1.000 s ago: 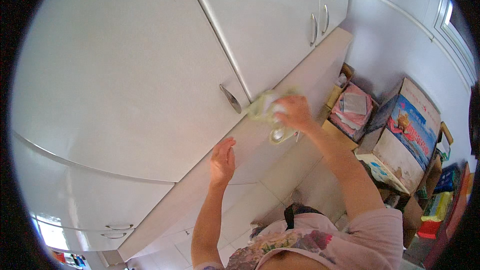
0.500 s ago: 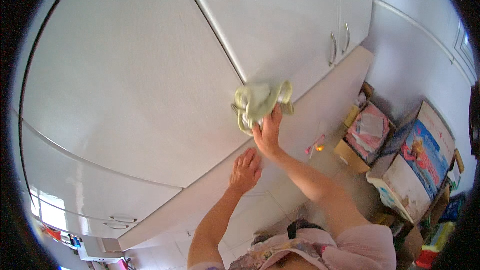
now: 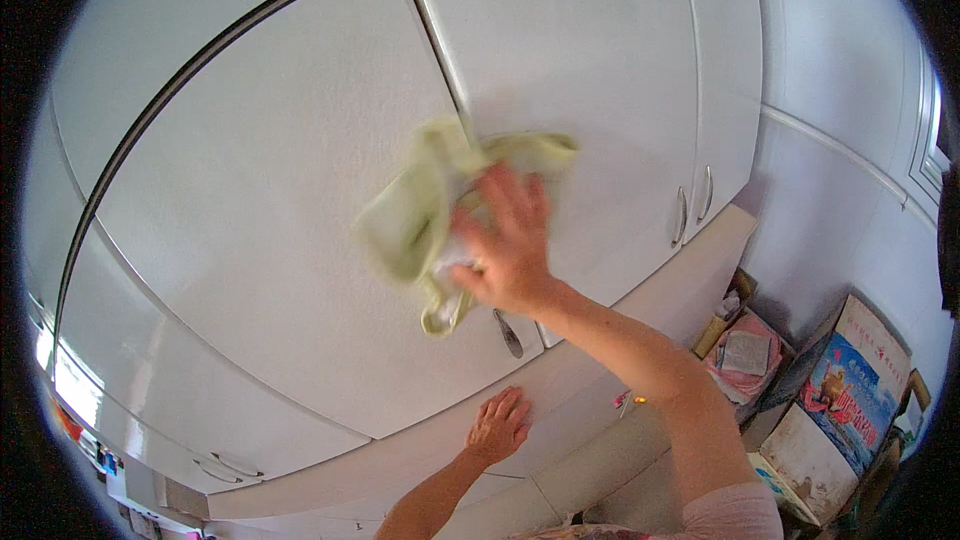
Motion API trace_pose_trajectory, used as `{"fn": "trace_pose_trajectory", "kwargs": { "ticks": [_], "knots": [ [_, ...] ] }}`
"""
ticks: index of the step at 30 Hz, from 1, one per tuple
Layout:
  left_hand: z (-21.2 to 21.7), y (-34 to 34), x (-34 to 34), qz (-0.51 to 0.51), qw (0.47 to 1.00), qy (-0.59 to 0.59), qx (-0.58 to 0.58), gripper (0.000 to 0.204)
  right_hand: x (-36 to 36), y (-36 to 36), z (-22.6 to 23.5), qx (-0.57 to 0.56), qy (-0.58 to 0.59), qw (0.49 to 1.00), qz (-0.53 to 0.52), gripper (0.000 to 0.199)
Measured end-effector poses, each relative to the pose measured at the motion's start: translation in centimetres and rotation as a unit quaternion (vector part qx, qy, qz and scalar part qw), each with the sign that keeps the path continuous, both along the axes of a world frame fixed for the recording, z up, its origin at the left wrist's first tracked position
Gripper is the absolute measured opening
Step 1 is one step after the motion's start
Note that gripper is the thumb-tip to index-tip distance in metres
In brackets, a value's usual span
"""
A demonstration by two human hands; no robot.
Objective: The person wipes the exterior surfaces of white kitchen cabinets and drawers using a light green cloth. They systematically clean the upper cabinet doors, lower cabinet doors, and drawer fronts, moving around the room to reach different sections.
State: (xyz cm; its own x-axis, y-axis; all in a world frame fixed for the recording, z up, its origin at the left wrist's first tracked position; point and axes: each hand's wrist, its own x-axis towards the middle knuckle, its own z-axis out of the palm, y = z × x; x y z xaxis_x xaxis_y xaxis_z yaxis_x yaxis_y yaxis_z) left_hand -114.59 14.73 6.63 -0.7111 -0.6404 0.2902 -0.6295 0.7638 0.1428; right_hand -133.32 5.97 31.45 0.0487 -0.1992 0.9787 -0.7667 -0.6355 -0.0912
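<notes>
My right hand (image 3: 515, 245) presses a pale yellow-green cloth (image 3: 405, 225) against the white cabinet door (image 3: 290, 230), across the seam with the door to its right. The fingers are spread over the cloth and slightly blurred. Loose folds stick out left and right of the hand, and a looped end hangs below it. Just under my right wrist is a metal door handle (image 3: 508, 334). My left hand (image 3: 498, 427) lies on the pale panel (image 3: 590, 380) below the doors, empty, with its fingers stretched out.
Two more handles (image 3: 680, 217) sit low on the right-hand doors. At the right, by the wall, stand a box with pink contents (image 3: 745, 360) and a large printed carton (image 3: 850, 390). A dark curved strip (image 3: 190, 70) crosses the cabinet's upper left.
My right hand has moved up the door with the cloth, which now spreads wider under it. The door handle has come into sight below. My left hand stays on the lower panel while the view has shifted.
</notes>
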Motion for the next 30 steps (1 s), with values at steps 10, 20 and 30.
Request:
{"fn": "trace_pose_trajectory", "kwargs": {
  "ticks": [10, 20, 30],
  "knots": [
    [-0.6, -0.3, -0.7, -0.009, 1.000, 0.026, -0.011, 0.040, -7.6, -4.6, 17.2, -0.212, -0.134, 0.955, -0.157, 0.066],
    [0.0, -0.2, 0.0, -0.009, 0.999, 0.017, -0.026, 0.041, -5.9, -4.1, 17.0, -0.238, 0.060, 0.967, -0.062, 0.058],
    [-0.5, -0.4, 0.0, -0.029, 0.999, 0.015, -0.006, 0.045, -27.0, -9.1, 19.2, 0.051, -0.389, 0.897, -0.202, 0.067]
  ]
}}
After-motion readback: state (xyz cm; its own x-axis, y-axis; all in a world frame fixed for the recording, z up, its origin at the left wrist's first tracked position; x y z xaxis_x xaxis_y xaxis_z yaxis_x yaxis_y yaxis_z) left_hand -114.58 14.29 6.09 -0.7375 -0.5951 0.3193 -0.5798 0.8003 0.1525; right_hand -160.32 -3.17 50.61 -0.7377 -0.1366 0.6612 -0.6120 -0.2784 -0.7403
